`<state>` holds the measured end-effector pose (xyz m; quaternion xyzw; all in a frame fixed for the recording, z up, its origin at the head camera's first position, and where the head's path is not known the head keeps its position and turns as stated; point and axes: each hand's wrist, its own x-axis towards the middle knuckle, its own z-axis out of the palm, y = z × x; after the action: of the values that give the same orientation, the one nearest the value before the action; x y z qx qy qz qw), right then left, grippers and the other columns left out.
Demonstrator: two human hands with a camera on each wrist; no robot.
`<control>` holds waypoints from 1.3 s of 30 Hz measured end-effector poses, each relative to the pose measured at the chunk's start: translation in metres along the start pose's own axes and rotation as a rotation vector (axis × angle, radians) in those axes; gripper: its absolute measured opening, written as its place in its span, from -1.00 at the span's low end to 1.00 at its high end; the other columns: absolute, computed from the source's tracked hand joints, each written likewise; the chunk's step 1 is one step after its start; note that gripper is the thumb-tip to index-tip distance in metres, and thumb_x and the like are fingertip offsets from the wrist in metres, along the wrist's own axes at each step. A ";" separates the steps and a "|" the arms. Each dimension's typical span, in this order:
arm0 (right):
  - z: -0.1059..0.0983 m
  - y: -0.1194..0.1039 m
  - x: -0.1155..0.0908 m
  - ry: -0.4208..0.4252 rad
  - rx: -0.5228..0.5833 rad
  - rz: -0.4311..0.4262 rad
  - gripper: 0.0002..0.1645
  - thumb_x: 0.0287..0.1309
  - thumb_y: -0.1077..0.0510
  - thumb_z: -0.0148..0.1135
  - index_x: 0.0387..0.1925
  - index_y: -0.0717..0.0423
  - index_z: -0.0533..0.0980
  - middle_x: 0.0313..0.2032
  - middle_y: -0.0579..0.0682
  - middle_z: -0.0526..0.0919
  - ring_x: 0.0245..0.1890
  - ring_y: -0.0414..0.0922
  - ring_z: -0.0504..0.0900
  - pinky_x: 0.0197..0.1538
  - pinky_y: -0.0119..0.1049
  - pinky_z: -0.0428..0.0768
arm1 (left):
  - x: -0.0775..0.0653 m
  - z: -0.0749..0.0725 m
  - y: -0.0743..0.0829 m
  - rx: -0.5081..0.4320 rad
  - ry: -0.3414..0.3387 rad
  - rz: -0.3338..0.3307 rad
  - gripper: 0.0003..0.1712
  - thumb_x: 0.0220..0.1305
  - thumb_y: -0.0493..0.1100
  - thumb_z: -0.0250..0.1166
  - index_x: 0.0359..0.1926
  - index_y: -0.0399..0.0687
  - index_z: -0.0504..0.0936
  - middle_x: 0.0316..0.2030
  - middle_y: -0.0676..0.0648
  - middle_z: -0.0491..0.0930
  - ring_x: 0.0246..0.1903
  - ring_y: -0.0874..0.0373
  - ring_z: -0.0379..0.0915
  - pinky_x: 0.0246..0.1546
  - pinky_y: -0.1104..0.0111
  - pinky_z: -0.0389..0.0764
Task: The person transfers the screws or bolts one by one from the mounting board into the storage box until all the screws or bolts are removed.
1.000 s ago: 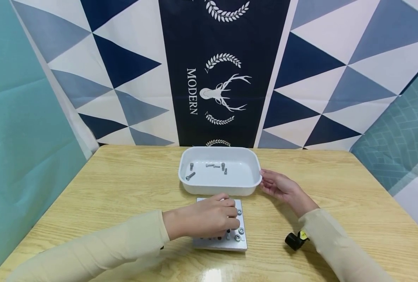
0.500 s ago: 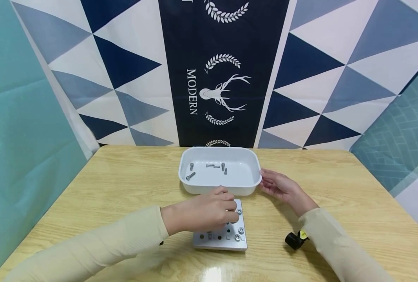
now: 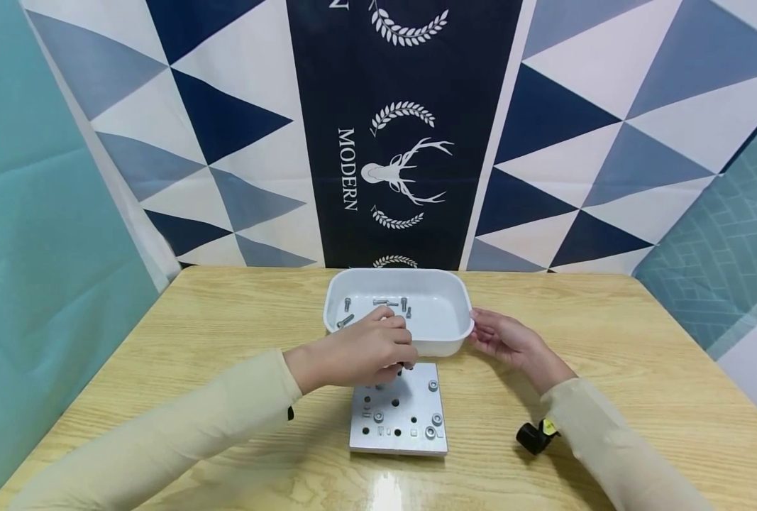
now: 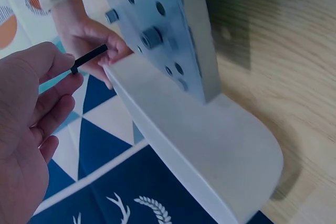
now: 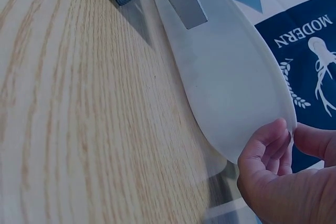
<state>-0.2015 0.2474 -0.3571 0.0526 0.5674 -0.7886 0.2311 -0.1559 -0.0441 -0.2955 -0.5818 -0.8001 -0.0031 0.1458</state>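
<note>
My left hand (image 3: 396, 353) hovers over the near rim of the white tray (image 3: 457, 333), just beyond the far edge of the grey metal plate (image 3: 399, 415). It pinches a small black screw (image 4: 89, 56) between thumb and fingertips (image 4: 63, 64). The plate lies flat on the table, with several holes and a few silver screws (image 3: 431, 430) in it. My right hand (image 3: 480, 330) holds the tray's right end, and its fingers (image 5: 270, 142) curl at the rim. Several silver screws (image 3: 345, 321) lie inside the tray.
A small black and yellow object (image 3: 534, 434) lies on the wooden table (image 3: 225, 333) beside my right forearm. A patterned cloth backdrop (image 3: 391, 142) hangs right behind the table's far edge.
My left hand has lifted off the metal plate and moved away from me toward the tray, uncovering the plate. The right hand has stayed at the tray's end.
</note>
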 end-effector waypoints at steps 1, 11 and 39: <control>0.000 0.000 0.000 0.004 -0.001 0.001 -0.89 0.38 0.16 0.00 -0.17 0.02 0.47 -0.40 -0.12 0.67 -0.37 -0.31 0.62 -0.19 -0.50 0.63 | 0.000 0.000 -0.002 -0.007 -0.001 -0.009 -0.89 0.13 -0.21 0.30 -0.31 0.12 0.61 -0.36 0.18 0.60 -0.24 0.22 0.36 0.06 0.33 0.34; -0.001 0.001 0.000 0.004 -0.004 -0.001 -0.86 0.38 0.17 -0.01 -0.21 0.00 0.51 -0.40 -0.11 0.66 -0.38 -0.32 0.61 -0.18 -0.51 0.63 | -0.005 0.002 -0.024 -0.048 0.006 -0.102 -0.92 0.13 -0.22 0.31 -0.34 0.07 0.63 -0.39 0.15 0.62 -0.25 0.22 0.37 0.08 0.28 0.35; 0.000 0.004 0.001 -0.010 0.009 -0.017 -0.82 0.36 0.18 0.02 -0.27 0.00 0.56 -0.41 -0.11 0.69 -0.39 -0.31 0.63 -0.16 -0.50 0.64 | 0.032 0.003 -0.077 -0.025 -0.083 -0.259 -0.93 0.17 -0.19 0.29 -0.32 0.09 0.66 -0.33 0.13 0.67 -0.23 0.18 0.36 0.01 0.27 0.29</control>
<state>-0.2006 0.2466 -0.3609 0.0451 0.5631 -0.7934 0.2269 -0.2371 -0.0389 -0.2785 -0.4750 -0.8739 -0.0078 0.1035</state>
